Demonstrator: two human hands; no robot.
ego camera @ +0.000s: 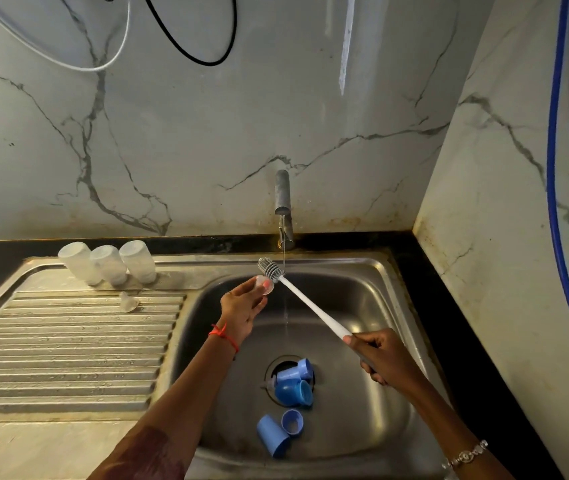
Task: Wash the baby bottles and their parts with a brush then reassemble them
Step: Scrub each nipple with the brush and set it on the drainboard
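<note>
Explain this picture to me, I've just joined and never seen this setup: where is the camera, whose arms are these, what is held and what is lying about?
There is no machine here. One camera sits on a person's head, looking forward and down, so the two arms are that person's own. The left hand pinches a small clear part, likely a teat, over the sink. The right hand grips the white handle of a brush. The brush's grey head is up beside that part, near a thin stream from the tap. Three pale bottles stand, apparently upside down, on the draining board, with another clear teat in front of them. Blue parts lie in the sink bottom.
</note>
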